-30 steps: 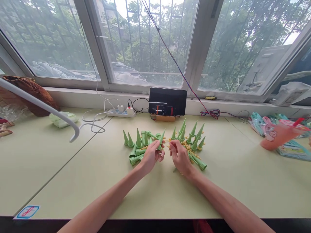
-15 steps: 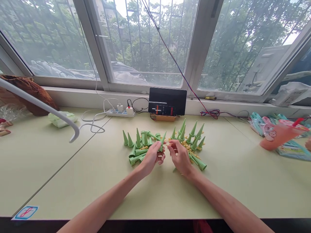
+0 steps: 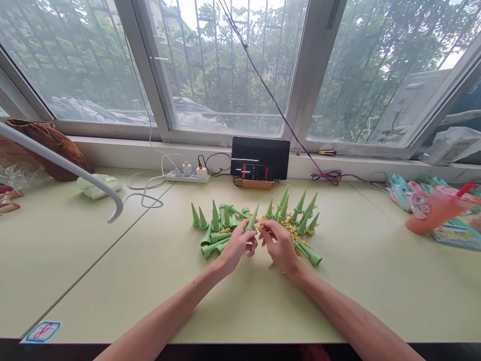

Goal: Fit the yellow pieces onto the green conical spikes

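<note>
My left hand (image 3: 236, 246) is closed round a green plastic watering spike (image 3: 254, 215), its point tilted upward. Close by on the right, the fingertips of my right hand (image 3: 281, 246) pinch a small yellow plastic piece (image 3: 259, 227) against or just beside the spike's lower end; whether it is inside, I cannot tell. More green spikes stand and lie left of my hands, with ribbed collars (image 3: 206, 251) showing. To the right, several upright spikes (image 3: 300, 203) rise among scattered yellow pieces (image 3: 307, 241), and a spike lies on its side (image 3: 311, 255).
A phone (image 3: 257, 172) leans on a dark tablet (image 3: 260, 150) at the back. A power strip (image 3: 187, 176) with white cables lies to its left. A white curved bar (image 3: 75, 169) crosses the left side. A red drink cup (image 3: 432, 214) tilts at the right near packaged items.
My right hand has brought the yellow piece leftward to the spike's lower end. The spike in my left hand has shifted slightly right. The piles look unchanged.
</note>
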A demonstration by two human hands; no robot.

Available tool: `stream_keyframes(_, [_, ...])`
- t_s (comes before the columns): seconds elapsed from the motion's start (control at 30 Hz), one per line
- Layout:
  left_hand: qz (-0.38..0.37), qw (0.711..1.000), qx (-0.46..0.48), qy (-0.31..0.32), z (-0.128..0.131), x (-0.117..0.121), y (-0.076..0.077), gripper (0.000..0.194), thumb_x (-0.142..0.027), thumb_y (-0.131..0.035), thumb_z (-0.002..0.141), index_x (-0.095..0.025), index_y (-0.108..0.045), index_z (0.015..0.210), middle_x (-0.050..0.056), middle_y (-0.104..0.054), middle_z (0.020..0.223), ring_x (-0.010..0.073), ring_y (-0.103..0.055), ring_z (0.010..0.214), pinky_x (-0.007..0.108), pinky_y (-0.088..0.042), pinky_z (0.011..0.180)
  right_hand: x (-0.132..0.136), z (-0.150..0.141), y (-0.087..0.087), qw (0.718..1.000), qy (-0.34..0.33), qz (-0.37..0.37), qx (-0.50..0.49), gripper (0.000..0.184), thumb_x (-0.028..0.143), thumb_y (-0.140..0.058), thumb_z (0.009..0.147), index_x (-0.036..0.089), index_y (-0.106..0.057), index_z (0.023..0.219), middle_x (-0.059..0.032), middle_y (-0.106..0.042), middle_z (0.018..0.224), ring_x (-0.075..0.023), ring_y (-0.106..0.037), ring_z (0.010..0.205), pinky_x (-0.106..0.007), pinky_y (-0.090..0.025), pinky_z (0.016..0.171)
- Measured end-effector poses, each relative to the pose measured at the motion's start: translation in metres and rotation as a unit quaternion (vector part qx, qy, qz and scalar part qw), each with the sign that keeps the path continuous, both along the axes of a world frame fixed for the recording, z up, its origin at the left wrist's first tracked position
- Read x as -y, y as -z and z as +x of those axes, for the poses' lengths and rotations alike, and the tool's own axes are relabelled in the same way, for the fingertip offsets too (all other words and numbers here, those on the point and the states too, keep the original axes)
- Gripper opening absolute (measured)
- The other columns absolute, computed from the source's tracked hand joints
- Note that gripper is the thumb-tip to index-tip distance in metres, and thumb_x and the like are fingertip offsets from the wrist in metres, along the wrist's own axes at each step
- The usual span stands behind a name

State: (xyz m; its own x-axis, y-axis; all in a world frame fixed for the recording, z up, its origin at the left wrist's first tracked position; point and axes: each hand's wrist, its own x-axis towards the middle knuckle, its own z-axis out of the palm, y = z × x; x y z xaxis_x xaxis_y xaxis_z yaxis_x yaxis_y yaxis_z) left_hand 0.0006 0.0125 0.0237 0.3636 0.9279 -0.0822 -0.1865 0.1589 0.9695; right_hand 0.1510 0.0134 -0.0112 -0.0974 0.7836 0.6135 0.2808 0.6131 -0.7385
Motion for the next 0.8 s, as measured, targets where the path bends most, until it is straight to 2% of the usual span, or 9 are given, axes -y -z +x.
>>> stream_keyframes(0.27, [0.039,0.997,-0.061,-0.007,0.0002,0.0019,0.0026,0.036,-0.032,-0.054,0.086,-0.021,-0.046,0.119,-0.006,-0.047,0.062,0.0106,-0.04,0.054,0.02,-0.035,0.046,0.0003,0.0,0.0005,1.0,0.014,0.003,0.011,0.016,0.029,-0.052,0.099,0.02,-0.064,0.105,-0.0067,-0.07,0.098,-0.0149,-0.066,0.068,-0.028,-0.058,0.063])
stream_keyframes(0.47, [0.07,0.994,-0.083,-0.007,0.0007,0.0038,0.0024,0.035,-0.034,-0.051,0.089,-0.023,-0.044,0.12,-0.008,-0.043,0.058,0.0104,-0.038,0.052,0.019,-0.032,0.046,-0.0018,0.001,0.0038,1.0,0.015,0.012,0.024,0.019,0.029,-0.051,0.1,0.02,-0.065,0.108,-0.0065,-0.07,0.097,-0.0158,-0.065,0.071,-0.029,-0.056,0.064])
stream_keyframes(0.6, [0.091,0.99,-0.104,-0.013,0.0015,0.0054,0.0019,0.033,-0.031,-0.049,0.089,-0.023,-0.043,0.121,-0.009,-0.04,0.055,0.0095,-0.035,0.049,0.019,-0.029,0.045,-0.0024,0.0019,0.0056,1.0,0.014,0.004,0.026,0.018,0.03,-0.051,0.1,0.021,-0.064,0.109,-0.0054,-0.068,0.093,-0.0155,-0.064,0.069,-0.029,-0.055,0.064])
stream_keyframes(0.8, [0.129,0.985,-0.111,-0.019,0.0011,0.0035,0.0053,0.033,-0.026,-0.048,0.089,-0.021,-0.041,0.121,-0.01,-0.04,0.058,0.0078,-0.034,0.048,0.02,-0.031,0.047,-0.0006,0.0016,0.004,1.0,0.013,-0.007,0.021,0.017,0.028,-0.052,0.099,0.021,-0.061,0.111,-0.0036,-0.068,0.087,-0.0154,-0.065,0.066,-0.028,-0.055,0.063])
